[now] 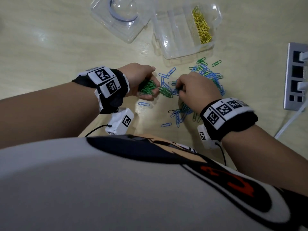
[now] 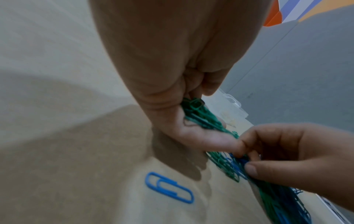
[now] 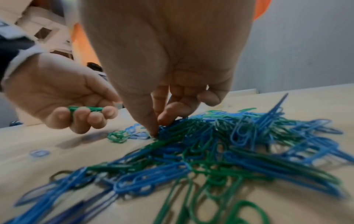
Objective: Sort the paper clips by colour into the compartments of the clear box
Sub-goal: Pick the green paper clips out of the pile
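My left hand point(image 1: 150, 80) hovers just over the table, its fingers curled round a bunch of green clips point(image 1: 148, 89). The left wrist view shows that bunch point(image 2: 199, 113) in the palm. My right hand point(image 1: 179, 88) is close beside it, thumb and forefinger pinching a paper clip at the near-left edge of the mixed blue and green pile point(image 3: 210, 151). I cannot tell that clip's colour. The clear compartment box point(image 1: 168, 52) stands open at the back. Its right compartment holds yellow clips point(image 1: 201, 27), and the other compartments look bare.
A second clear container point(image 1: 103, 15) lies left of the box. A grey power strip point(image 1: 287, 75) with a white cable sits at the right edge. Loose blue clips point(image 1: 143, 104) lie near my hands, one of them point(image 2: 168, 188) under my left wrist.
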Available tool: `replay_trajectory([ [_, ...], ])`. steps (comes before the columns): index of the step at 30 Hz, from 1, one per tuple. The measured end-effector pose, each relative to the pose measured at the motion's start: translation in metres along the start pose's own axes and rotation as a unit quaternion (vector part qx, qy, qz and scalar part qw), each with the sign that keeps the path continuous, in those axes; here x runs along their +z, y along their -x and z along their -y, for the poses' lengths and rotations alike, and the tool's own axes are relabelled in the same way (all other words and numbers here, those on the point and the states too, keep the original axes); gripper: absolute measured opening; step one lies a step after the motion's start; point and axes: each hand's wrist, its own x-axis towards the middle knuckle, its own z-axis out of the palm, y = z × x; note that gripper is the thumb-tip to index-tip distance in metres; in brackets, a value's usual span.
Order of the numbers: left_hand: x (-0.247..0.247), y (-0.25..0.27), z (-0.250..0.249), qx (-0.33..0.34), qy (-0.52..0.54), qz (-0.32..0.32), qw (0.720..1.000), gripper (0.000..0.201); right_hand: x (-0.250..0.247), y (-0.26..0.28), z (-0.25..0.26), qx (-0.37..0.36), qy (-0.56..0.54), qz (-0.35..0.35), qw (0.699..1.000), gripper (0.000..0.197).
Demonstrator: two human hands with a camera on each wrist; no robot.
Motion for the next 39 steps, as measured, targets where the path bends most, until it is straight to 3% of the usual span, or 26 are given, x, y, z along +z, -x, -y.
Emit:
replay_trajectory([
  [3,0.0,0.001,0.0,0.0,-0.001,0.002,1.0,0.049,-0.003,-0.002,-0.002,0.015,-0.012,-0.02,1.0,0.02],
  [6,-0.001,0.0,0.002,-0.002,-0.01,0.004,1.0,0.048,-0.001,0.002,0.014,-0.041,-0.025,-0.015,0.999,0.021],
  [10,-0.001,-0.001,0.004,-0.006,-0.028,-0.004,1.0,0.049,0.015,0.002,0.031,-0.092,0.055,-0.01,0.994,0.024],
  [15,-0.004,0.001,0.006,-0.011,-0.027,-0.009,1.0,0.05,0.016,-0.005,0.035,-0.069,0.095,-0.022,0.993,0.022],
  [20,-0.004,0.004,0.005,-0.005,-0.021,-0.013,1.0,0.05,-0.006,0.001,0.034,-0.045,-0.007,-0.035,0.998,0.014],
  [24,0.007,0.007,0.006,0.022,0.002,-0.03,0.999,0.043,-0.02,0.012,0.052,-0.122,-0.03,-0.025,0.992,0.016],
  [27,0.014,0.008,0.006,0.036,0.001,-0.026,0.999,0.031,-0.02,0.015,0.052,-0.14,-0.048,-0.036,0.988,0.021],
  [30,0.019,0.007,0.005,0.016,0.006,0.037,0.999,0.038,-0.021,0.019,0.028,-0.071,-0.151,-0.098,0.981,0.022],
  [32,0.022,0.005,0.004,-0.003,0.007,0.039,0.999,0.049,-0.02,0.021,0.004,-0.003,-0.142,-0.124,0.982,0.019],
  [36,0.026,0.002,0.001,-0.011,-0.022,0.041,0.999,0.053,-0.011,0.029,-0.034,0.076,-0.032,-0.058,0.995,0.015],
  [39,0.027,0.002,-0.001,-0.01,-0.033,0.033,0.999,0.052,-0.002,0.037,-0.03,0.049,-0.038,-0.043,0.997,0.018],
])
